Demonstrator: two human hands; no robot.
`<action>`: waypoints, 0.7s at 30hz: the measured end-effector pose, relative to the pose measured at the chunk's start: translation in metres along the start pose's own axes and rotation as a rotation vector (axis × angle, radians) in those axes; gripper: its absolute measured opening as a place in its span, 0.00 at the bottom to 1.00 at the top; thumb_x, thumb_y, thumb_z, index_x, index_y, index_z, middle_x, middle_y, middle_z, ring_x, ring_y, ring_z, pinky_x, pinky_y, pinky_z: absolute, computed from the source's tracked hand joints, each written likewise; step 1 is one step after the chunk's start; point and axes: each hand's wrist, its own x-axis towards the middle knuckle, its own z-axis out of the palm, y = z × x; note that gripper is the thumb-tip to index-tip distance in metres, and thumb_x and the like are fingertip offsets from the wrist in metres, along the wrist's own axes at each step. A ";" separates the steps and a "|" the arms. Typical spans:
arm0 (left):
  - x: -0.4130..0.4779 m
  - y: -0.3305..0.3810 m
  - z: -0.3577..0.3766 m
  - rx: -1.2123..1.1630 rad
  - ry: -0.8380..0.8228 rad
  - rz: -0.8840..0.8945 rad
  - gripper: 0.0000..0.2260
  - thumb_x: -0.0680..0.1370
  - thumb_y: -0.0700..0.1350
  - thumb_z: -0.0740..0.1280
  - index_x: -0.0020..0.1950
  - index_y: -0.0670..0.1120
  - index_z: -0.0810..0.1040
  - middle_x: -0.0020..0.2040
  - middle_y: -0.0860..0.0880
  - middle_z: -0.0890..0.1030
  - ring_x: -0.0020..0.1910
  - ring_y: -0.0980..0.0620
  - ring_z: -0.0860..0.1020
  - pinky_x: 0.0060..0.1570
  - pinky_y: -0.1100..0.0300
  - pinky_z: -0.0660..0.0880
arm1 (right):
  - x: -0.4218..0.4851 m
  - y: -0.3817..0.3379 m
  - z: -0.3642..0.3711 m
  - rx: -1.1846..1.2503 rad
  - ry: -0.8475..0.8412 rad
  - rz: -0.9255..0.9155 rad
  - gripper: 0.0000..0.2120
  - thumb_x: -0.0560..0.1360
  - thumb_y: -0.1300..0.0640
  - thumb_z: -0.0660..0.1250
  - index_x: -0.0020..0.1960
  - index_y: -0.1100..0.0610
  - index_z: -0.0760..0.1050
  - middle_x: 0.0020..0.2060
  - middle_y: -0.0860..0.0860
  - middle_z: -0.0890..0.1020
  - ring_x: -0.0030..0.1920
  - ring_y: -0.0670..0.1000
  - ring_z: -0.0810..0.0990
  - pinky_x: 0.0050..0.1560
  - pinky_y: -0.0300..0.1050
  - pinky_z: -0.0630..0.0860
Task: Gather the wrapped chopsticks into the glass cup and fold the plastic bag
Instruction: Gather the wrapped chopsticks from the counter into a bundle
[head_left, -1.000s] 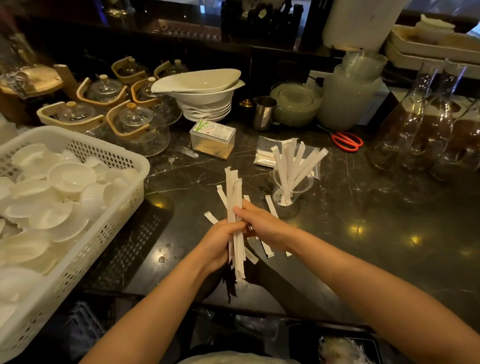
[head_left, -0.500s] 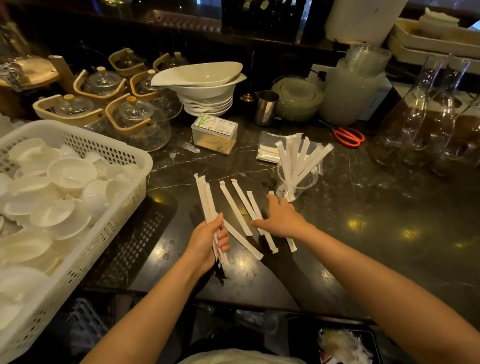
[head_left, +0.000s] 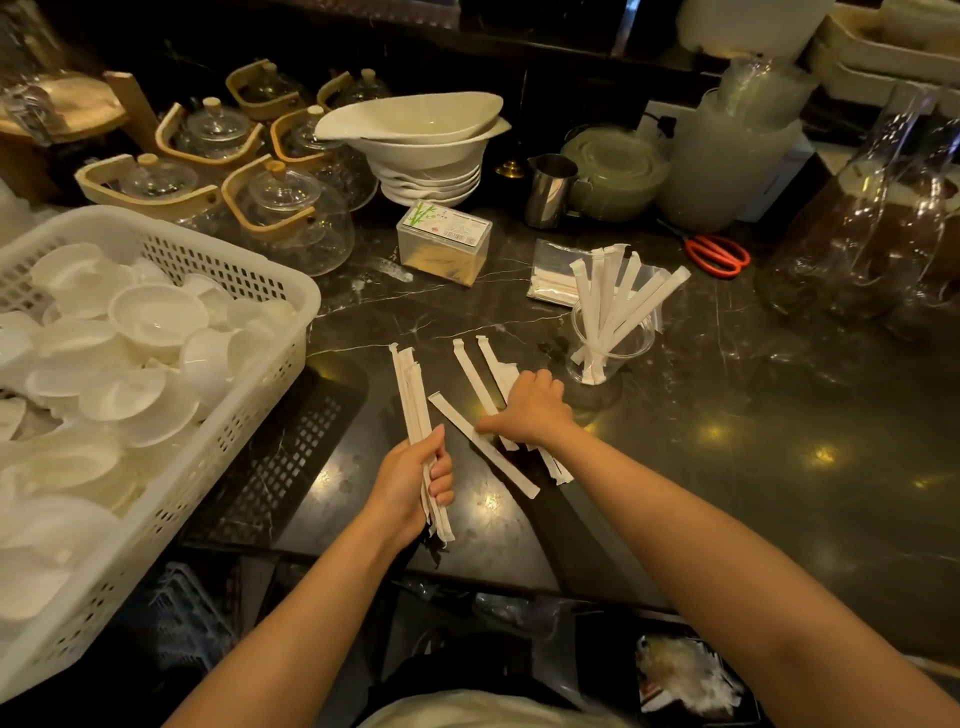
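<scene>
Left hand (head_left: 415, 478) clenched round bundle of white paper-wrapped chopsticks (head_left: 413, 395) — collecting before transfer; right hand (head_left: 530, 410) pressed flat on loose wrapped chopsticks (head_left: 483, 441), raking them together, just beside clear glass cup (head_left: 610, 343); crumpled clear plastic bag (head_left: 556, 270) behind cup — unfolded.

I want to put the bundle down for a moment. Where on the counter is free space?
Free: the dark counter right of the right hand, in front of the glass cup and the carafes. A smaller patch lies between the toothpick box and the loose chopsticks. Crowded: the back row and the white basket on the left.
</scene>
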 end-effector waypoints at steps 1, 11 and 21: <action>0.000 0.000 0.000 0.000 -0.002 -0.004 0.14 0.79 0.44 0.57 0.33 0.44 0.65 0.18 0.52 0.66 0.16 0.57 0.63 0.16 0.68 0.62 | 0.000 -0.002 0.001 -0.016 0.004 -0.014 0.42 0.64 0.42 0.71 0.68 0.62 0.58 0.68 0.58 0.62 0.69 0.59 0.60 0.64 0.54 0.67; -0.005 -0.001 -0.014 -0.014 0.003 -0.018 0.14 0.78 0.45 0.58 0.33 0.44 0.64 0.17 0.52 0.66 0.15 0.57 0.62 0.16 0.67 0.62 | -0.011 -0.021 0.012 -0.156 -0.028 -0.184 0.32 0.67 0.51 0.72 0.63 0.62 0.63 0.63 0.59 0.68 0.64 0.60 0.66 0.60 0.53 0.70; -0.003 -0.002 -0.016 -0.008 0.023 -0.030 0.14 0.78 0.45 0.59 0.32 0.45 0.65 0.17 0.52 0.65 0.15 0.57 0.62 0.16 0.68 0.61 | -0.014 -0.015 0.021 -0.282 0.093 -0.275 0.13 0.76 0.66 0.56 0.60 0.66 0.64 0.61 0.64 0.71 0.62 0.62 0.70 0.58 0.53 0.71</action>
